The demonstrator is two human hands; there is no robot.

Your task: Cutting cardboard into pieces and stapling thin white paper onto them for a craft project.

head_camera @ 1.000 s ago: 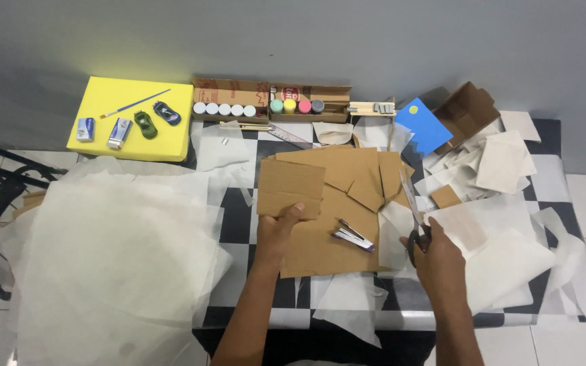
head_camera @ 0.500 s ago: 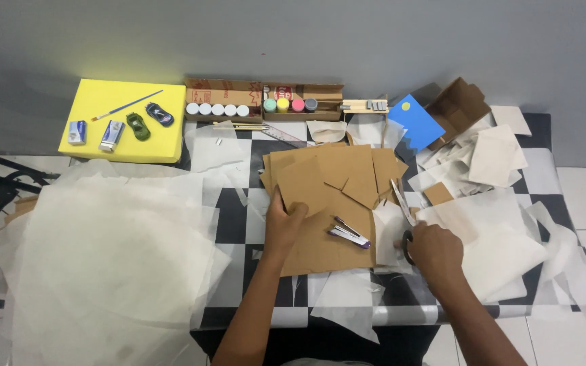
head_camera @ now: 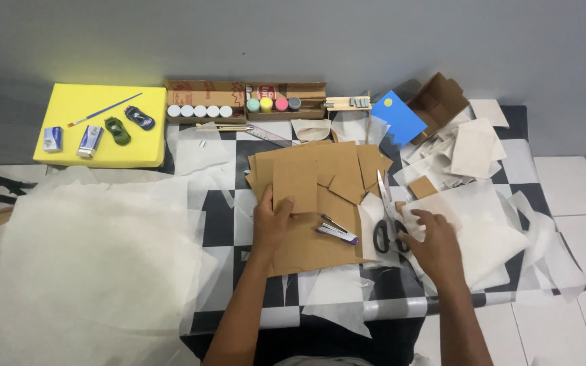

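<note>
Since a moment ago my right hand (head_camera: 435, 245) has lowered the scissors (head_camera: 386, 215) flat onto the table; its fingers now lie loose beside the handles, gripping nothing. My left hand (head_camera: 270, 221) pinches a cardboard square (head_camera: 296, 184) by its lower edge, over the cardboard pile (head_camera: 320, 203). A stapler (head_camera: 337, 232) lies on that pile, between my hands; white paper scraps (head_camera: 473, 152) crowd the right side

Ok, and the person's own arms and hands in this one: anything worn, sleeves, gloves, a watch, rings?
Both forearms come up from the bottom edge bare, with no sleeve in view. The left hand and the right hand wear no gloves, and neither wrist shows a watch or band. No ring is visible on any finger, though the fingers are small in this view.
</note>
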